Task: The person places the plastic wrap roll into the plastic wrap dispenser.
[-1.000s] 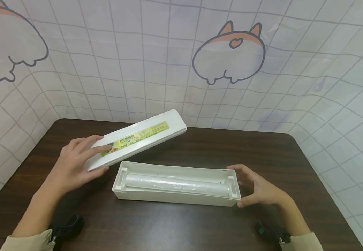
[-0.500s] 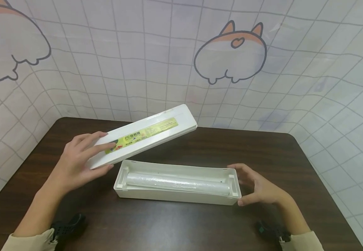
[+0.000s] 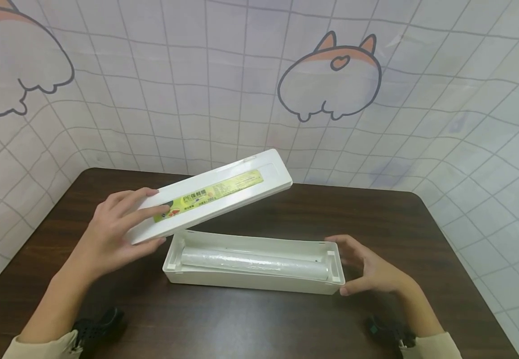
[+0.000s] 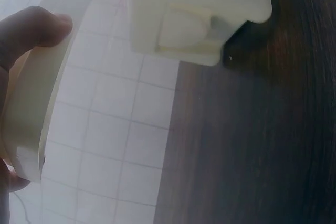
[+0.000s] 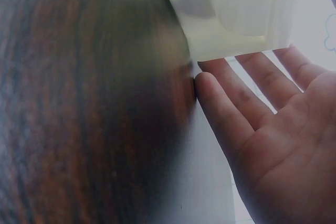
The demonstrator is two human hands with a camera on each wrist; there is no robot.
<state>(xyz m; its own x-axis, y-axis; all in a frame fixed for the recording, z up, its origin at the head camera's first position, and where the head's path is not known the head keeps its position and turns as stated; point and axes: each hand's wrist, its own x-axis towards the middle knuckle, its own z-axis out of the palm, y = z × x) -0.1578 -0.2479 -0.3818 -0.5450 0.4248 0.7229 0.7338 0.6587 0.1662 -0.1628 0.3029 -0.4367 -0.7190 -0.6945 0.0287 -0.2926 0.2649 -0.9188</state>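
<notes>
My left hand (image 3: 113, 232) holds a long white lid (image 3: 268, 167) by its left end, thumb along the near edge and fingers over the top. A yellow-green label (image 3: 214, 193) printed for PE cling film runs along it. The lid is tilted, its right end raised, above and behind a white cling film box (image 3: 255, 282) on the table. Inside the uncovered box lies a roll of cling film (image 3: 250, 262). My right hand (image 3: 373, 269) grips the box's right end, thumb at the front corner and fingers at the back. In the right wrist view its fingertips (image 5: 205, 80) are partly hidden by the box.
The dark wooden table (image 3: 250, 329) has rounded back corners. A white gridded cloth (image 3: 223, 99) with cartoon animals rises behind it and on both sides. Black wrist devices (image 3: 97, 326) sit under both forearms.
My left hand has shifted the lid to the right and slightly upward, so its right end stands farther over the back of the box. The right hand has stayed at the box's end.
</notes>
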